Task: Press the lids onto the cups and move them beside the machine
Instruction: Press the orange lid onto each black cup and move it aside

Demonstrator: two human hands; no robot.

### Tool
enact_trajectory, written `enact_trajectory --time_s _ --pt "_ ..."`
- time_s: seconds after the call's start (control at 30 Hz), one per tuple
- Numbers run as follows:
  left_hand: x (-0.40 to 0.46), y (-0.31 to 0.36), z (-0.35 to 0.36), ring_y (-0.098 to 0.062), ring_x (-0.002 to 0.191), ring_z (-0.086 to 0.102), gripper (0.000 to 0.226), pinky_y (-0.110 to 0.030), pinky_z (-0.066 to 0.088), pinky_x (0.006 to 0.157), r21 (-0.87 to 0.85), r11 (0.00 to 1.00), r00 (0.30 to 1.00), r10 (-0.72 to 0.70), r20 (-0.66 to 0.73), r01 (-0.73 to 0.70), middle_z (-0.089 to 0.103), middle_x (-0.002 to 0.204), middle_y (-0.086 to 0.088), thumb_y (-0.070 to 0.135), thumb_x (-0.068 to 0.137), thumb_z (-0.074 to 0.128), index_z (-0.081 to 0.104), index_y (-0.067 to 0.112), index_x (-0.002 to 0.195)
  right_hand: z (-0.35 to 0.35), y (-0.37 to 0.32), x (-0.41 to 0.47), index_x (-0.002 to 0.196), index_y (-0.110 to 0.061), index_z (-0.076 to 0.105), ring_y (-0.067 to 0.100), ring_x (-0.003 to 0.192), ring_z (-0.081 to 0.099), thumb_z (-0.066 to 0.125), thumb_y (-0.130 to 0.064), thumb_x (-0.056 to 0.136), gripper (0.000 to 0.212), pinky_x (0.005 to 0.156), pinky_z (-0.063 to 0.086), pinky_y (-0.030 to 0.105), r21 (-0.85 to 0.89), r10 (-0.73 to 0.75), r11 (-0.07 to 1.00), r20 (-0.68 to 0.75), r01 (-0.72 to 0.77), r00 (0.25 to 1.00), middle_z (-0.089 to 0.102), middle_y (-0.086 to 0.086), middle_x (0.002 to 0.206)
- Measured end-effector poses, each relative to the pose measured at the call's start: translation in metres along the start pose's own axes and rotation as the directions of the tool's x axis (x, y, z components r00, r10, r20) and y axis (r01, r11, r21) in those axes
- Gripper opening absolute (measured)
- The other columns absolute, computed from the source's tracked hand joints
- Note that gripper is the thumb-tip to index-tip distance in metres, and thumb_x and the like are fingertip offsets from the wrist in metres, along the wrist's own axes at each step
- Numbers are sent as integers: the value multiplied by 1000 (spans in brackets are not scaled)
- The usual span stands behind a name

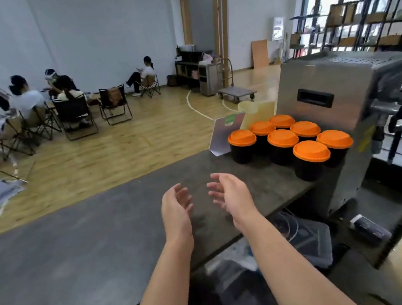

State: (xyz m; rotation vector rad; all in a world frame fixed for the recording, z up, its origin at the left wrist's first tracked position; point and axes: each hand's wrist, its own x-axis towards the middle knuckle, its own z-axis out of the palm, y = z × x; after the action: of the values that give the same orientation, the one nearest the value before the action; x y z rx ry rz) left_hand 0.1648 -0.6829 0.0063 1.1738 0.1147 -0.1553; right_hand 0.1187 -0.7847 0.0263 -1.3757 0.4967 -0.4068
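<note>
Cups (284,146), seven, all capped with orange lids (311,151), clustered just beside machine (332,103). Left hand (176,209), right hand (231,195): loose, empty, above counter (78,252). Task seemingly finished.

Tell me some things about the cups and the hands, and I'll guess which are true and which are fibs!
1. Seven black cups stand beside the steel machine. True.
2. One cup has no lid. False: every cup wears an orange lid.
3. The left hand holds a cup. False: it holds nothing, fingers relaxed above the grey counter.
4. The right hand is open and holds nothing. True.
5. The lids are blue. False: they are orange.
</note>
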Motion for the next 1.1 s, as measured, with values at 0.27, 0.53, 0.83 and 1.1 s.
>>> enact_trajectory --time_s 0.27,0.53,0.83,1.1 --pt "-112 44 -174 -18 104 63 30 -31 49 87 149 977 954 186 -233 -155 68 110 -5 28 105 34 62 19 109 101 37 -146 102 -18 66 17 84 65 36 -24 107 32 76 51 31 30 14 999 297 -24 955 71 8 99" --pt "-176 124 -352 -20 99 62 30 -27 48 78 153 951 799 309 -516 -269 67 111 -9 24 105 34 61 13 113 252 49 -277 104 -22 64 21 97 67 33 -28 108 32 83 53 31 -24 30 1000 572 -20 820 70 5 105" --pt "-204 217 -568 -16 95 60 27 -30 45 84 272 898 574 432 -695 -345 66 102 0 24 105 36 62 22 102 468 91 -397 109 -20 65 22 99 67 36 -25 107 30 88 54 35 -27 53 998 721 -49 691 71 6 105" --pt "-184 277 -742 -18 133 44 41 -27 31 101 278 938 534 346 -771 -205 49 143 0 30 106 36 46 16 144 645 143 -482 104 -31 62 16 97 61 41 -22 104 23 87 52 38 -64 86 996 741 -57 666 65 -2 107"
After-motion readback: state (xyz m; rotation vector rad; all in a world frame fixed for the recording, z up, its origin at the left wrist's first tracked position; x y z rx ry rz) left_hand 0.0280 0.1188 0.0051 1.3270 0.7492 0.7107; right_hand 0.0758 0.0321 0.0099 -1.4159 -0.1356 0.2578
